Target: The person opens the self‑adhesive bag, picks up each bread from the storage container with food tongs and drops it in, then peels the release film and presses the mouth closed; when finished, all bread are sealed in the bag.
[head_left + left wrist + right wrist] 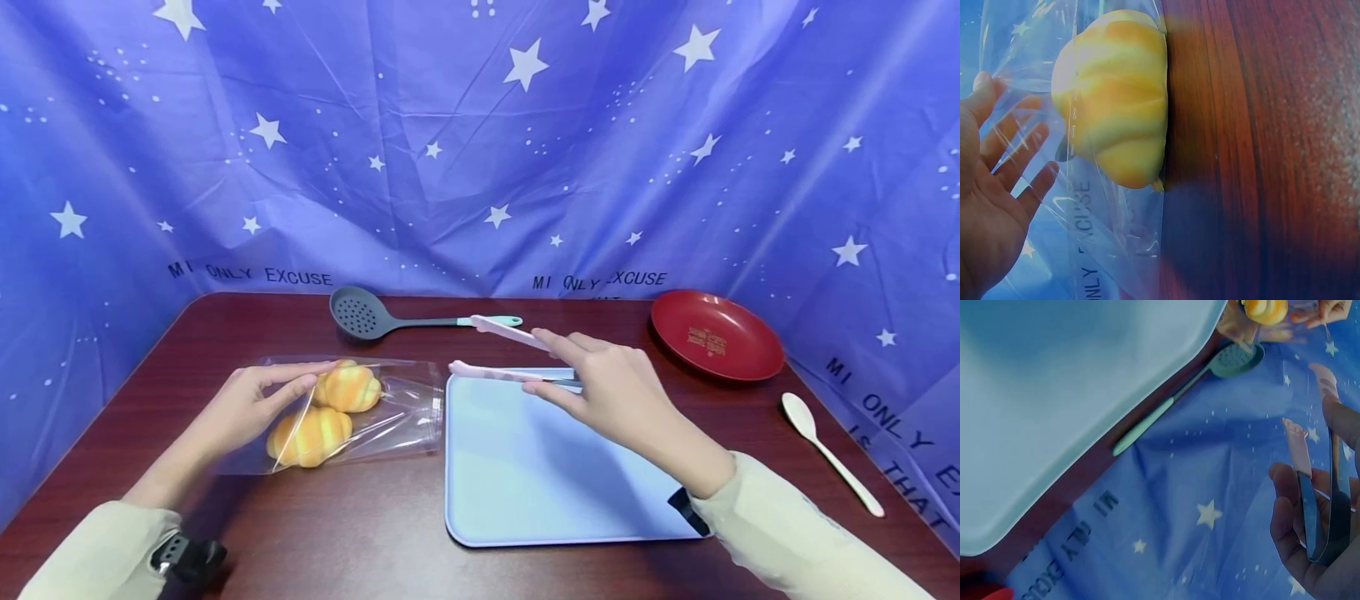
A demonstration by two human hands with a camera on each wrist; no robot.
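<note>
On the left of the table lies a clear plastic bag [408, 417] with two golden bread rolls, a rear one [349, 388] and a front one [309, 437], inside. My left hand [251, 408] pinches the bag's film between thumb and fingers, over the rolls. Up close in the left wrist view, the film passes in front of the left hand's fingers [1010, 144] beside one bread roll [1116, 100]. My right hand [611, 379] holds tongs [495, 372] with pink tips, spread apart and pointing left toward the bag, above the back edge of a light blue tray [555, 483].
A grey skimmer [358, 315] with a mint handle lies along the back of the table. At the back right is a red plate [742, 337], with a white spoon [832, 450] in front of it. A blue star-printed curtain [420, 167] closes off the back and sides.
</note>
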